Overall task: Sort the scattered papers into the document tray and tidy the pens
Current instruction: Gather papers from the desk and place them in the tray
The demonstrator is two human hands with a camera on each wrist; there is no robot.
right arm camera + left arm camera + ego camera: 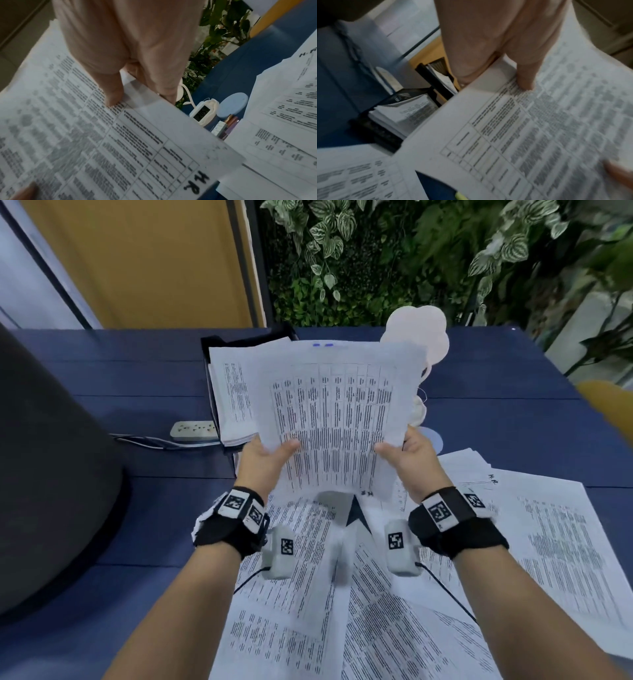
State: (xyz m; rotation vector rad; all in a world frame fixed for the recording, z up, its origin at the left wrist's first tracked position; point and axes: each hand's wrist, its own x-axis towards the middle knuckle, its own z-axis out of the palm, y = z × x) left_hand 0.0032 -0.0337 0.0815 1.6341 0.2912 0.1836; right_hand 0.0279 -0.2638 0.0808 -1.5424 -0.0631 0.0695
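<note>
Both hands hold one printed sheet with a table on it, lifted above the blue table. My left hand pinches its left edge, thumb on top, fingers beneath. My right hand pinches the right edge the same way. The black document tray stands just behind and left of the sheet, with a stack of papers in it. More sheets lie scattered below my wrists and to the right. Pens lie partly under papers; a yellow highlighter tip shows.
A white power strip with cables lies left of the tray. A dark rounded object fills the left side. Behind the sheet are a white lamp, a small digital display and a pale blue disc. Plants line the back.
</note>
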